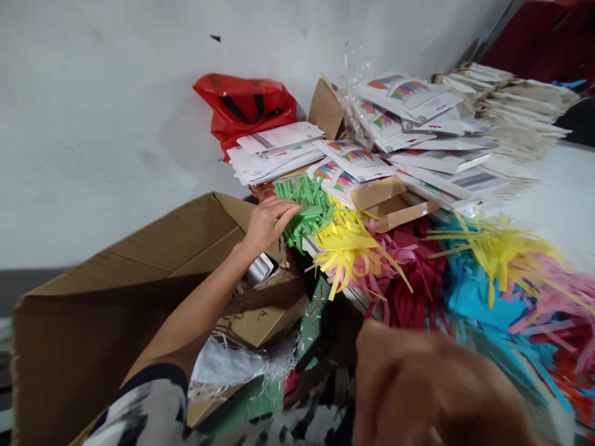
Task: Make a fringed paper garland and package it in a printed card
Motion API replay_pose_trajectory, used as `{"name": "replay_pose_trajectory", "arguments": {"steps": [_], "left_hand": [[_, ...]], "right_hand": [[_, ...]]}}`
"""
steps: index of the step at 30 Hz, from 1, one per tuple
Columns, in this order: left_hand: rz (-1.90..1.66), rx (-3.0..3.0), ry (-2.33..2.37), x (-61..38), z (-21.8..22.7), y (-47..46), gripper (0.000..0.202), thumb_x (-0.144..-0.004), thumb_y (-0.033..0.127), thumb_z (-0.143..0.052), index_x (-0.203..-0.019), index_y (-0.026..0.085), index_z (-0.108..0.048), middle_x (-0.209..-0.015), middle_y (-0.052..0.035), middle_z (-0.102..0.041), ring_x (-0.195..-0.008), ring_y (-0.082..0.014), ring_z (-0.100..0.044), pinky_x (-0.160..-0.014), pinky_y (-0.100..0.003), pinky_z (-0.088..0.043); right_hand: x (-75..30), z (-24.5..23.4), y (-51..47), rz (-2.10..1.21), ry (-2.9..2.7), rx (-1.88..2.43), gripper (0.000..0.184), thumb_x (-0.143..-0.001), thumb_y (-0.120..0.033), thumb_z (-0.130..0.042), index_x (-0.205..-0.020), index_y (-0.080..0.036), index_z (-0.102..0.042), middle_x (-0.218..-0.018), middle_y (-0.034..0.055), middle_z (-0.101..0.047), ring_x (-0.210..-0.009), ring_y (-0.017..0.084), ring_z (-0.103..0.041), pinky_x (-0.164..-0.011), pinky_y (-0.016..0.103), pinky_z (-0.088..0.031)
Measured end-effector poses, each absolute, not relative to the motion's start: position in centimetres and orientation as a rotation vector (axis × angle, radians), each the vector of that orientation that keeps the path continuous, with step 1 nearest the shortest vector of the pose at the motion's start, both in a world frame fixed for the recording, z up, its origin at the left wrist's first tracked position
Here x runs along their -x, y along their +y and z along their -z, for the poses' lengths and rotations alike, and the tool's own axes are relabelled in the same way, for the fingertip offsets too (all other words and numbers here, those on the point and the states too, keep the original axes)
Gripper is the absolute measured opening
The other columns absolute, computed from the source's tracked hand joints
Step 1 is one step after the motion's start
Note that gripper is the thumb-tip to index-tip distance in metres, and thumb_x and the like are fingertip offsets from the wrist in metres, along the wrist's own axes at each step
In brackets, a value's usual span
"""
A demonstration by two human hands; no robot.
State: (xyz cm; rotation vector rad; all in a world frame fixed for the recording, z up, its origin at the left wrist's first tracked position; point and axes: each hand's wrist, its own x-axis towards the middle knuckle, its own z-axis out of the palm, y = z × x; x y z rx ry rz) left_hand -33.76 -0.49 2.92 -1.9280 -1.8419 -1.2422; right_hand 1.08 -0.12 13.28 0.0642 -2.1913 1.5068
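Occupying the near left, one open cardboard box [116, 291] is the largest item. Its near edge is cut off by the frame, and its contents are mostly hidden behind the flaps.

Right of it, a heap of fringed paper covers the surface [562, 186]: two yellow bundles [348, 248], one green bundle [309, 207], plus red, pink and blue fringes too tangled to count.

Two stacks of white printed packets [279, 148] lie far behind the heap, against the wall.

Right hand [432, 390]: near, low right, badly blurred, back toward the camera, fingers curled. The state of its grip cannot be determined.

One red plastic bag [246, 105] sits far, just beside the left stack.

Left hand [269, 223]: arm extended forward over the box, wrist straight, fingers stretched right and laid on the left end of the green bundle. The grip touches the fringe, but whether it is clamped on it cannot be determined.
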Motion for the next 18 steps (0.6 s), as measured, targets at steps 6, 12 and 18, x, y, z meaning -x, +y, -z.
{"name": "replay_pose_trajectory", "arguments": {"steps": [6,12,18], "left_hand": [[1.543,1.633,-2.020,34.4,-3.5,-2.6,0.035,-0.104,0.045,-0.061,-0.094,0.020,-0.081,-0.096,-0.0064,-0.082,-0.091,-0.0199,-0.075,-0.088,-0.033,-0.055],[1.775,1.496,-2.191,35.3,-2.5,-4.2,0.037,-0.100,0.051,-0.065,-0.092,0.019,-0.081,-0.093,-0.0054,-0.081,-0.086,-0.0183,-0.073,-0.081,-0.029,-0.054],[1.957,1.418,-2.325,36.0,-0.8,-4.6,0.038,-0.094,0.056,-0.070,-0.089,0.019,-0.080,-0.090,-0.0047,-0.080,-0.082,-0.0184,-0.071,-0.077,-0.029,-0.053]], "right_hand": [[10.0,-9.4,7.9,-0.474,-2.420,0.351,0.024,-0.104,-0.029,-0.062,-0.083,-0.020,-0.070,-0.084,0.0040,-0.071,-0.080,0.019,-0.062,-0.076,0.035,-0.042],[17.6,-5.5,11.7,0.100,-2.749,0.327,0.017,-0.101,-0.021,-0.061,-0.105,-0.017,-0.077,-0.109,0.0116,-0.075,-0.098,0.028,-0.059,-0.085,0.041,-0.035],[18.5,-4.8,12.7,0.077,-2.715,0.324,0.020,-0.099,-0.020,-0.061,-0.083,-0.020,-0.074,-0.089,0.0080,-0.072,-0.087,0.025,-0.058,-0.080,0.038,-0.033]]}}
